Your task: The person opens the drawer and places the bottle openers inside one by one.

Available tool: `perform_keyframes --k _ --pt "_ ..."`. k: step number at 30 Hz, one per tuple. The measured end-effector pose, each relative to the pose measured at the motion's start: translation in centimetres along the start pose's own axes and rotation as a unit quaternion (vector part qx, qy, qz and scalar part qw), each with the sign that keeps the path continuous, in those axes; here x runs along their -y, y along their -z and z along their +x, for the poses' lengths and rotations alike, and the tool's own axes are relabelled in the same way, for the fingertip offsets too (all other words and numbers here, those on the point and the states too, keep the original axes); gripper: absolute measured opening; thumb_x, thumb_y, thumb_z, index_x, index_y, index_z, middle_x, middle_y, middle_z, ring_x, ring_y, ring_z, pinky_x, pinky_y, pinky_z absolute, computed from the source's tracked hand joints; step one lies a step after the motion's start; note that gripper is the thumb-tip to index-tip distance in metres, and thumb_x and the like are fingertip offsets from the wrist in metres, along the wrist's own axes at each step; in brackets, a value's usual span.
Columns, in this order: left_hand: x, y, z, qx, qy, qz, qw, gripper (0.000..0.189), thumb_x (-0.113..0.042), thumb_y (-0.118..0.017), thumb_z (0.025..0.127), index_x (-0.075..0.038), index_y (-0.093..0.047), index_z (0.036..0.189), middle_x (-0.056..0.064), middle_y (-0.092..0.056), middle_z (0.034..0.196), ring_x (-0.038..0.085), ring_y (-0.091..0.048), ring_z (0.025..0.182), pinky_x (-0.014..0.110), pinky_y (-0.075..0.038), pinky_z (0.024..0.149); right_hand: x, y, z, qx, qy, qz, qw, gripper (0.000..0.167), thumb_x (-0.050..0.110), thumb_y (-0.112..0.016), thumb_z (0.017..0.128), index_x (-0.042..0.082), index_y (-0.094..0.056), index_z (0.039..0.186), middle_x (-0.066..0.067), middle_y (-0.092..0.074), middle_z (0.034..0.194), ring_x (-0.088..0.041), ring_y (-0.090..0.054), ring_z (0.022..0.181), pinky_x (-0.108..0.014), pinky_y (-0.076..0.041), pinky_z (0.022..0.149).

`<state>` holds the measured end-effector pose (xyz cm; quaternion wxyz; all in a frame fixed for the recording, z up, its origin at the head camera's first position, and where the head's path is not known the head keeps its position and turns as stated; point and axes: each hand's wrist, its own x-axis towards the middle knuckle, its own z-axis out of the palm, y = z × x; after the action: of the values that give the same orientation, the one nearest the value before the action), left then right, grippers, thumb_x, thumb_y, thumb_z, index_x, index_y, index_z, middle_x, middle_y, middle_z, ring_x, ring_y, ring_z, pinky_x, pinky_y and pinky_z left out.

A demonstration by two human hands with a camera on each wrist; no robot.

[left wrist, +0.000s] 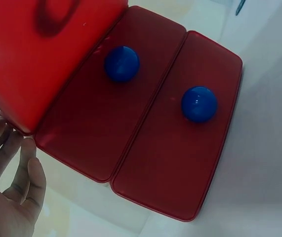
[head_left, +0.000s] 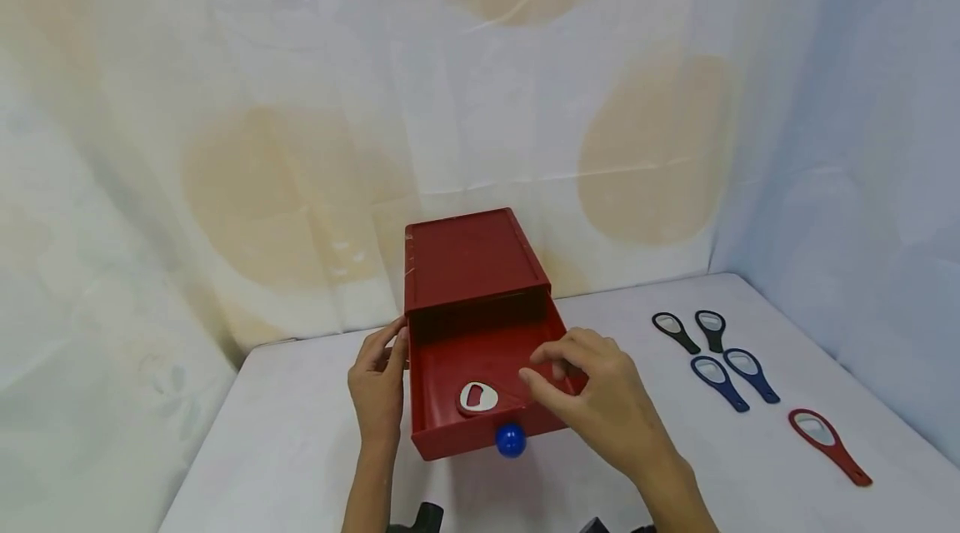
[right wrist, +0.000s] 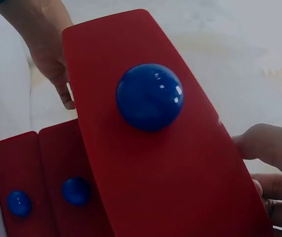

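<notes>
Back cloth: A big pale cloth (head_left: 487,100) with round tan spots hung behind everything.
Table: The white table (head_left: 300,433) held up all the things.
Red chest: The red chest (head_left: 472,254) stood near the back. Two lower drawers (left wrist: 86,123) were pushed in.
Top drawer: The top drawer (head_left: 442,350) stuck far out. The step in hand seemed to be work inside it, so keeping it out and steady looked like good help.
Right hand: The right hand (head_left: 600,400) hung over the drawer's right side, thumb and fingers apart, with nothing seen between them. Moving slowly and not bumping the walls seemed wise.
Left hand: The left hand (head_left: 378,387) was at the drawer's left side, fingertips touching a red edge; I could not tell if they pressed hard. A light touch seemed best, as a big push might have turned the chest.
Magnifying glasses: Two black ones (head_left: 686,341), two blue ones (head_left: 726,389) and a red one (head_left: 838,451) lay on the right, well apart from the chest.
Round thing: A round white-and-red thing (head_left: 487,400) lay in the drawer, near the front. A soft pinch at its rim would likely have suited it.
Knob: A blue knob (head_left: 511,440) was on the drawer's front.
</notes>
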<state>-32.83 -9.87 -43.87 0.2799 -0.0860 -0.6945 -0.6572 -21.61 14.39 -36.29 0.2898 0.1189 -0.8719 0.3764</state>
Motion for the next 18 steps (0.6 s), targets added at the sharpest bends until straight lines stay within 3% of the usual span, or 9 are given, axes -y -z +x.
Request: perform_keyframes --k 5,9,18 --pt "-1.7 -0.5 0.0 0.004 -0.012 -0.001 0.9999 0.026 -0.013 -0.066 0.098 -0.005 -0.072 0.122 0.010 -0.068 0.111 0.008 -0.065 0.075 0.019 -0.056 0.070 -0.4 1.3 -0.1 -0.030 0.009 -0.003 0.9995 0.020 0.012 -0.086 0.079 0.023 -0.073 0.090 0.013 -0.052 0.076 -0.009 -0.051 0.076 -0.024 -0.047 0.059" --pt "-3.2 -0.5 -0.3 0.006 -0.001 -0.004 1.0000 0.026 -0.009 -0.066 0.098 -0.001 -0.071 0.121 0.012 -0.068 0.110 0.007 -0.065 0.074 0.020 -0.056 0.070 -0.9 2.3 -0.4 -0.045 0.009 -0.018 0.9988 0.020 0.008 -0.084 0.080 0.021 -0.074 0.091 0.014 -0.052 0.078 -0.007 -0.051 0.079 -0.023 -0.050 0.060" --pt "-3.3 -0.1 -0.7 0.003 0.014 0.011 0.9998 0.025 -0.011 -0.065 0.098 -0.003 -0.072 0.121 0.009 -0.068 0.110 0.007 -0.064 0.073 0.020 -0.056 0.069 -2.6 2.9 -1.1 -0.038 -0.025 -0.025 0.9987 0.018 0.010 -0.081 0.084 0.022 -0.074 0.094 0.013 -0.053 0.081 -0.010 -0.052 0.080 -0.025 -0.052 0.062"
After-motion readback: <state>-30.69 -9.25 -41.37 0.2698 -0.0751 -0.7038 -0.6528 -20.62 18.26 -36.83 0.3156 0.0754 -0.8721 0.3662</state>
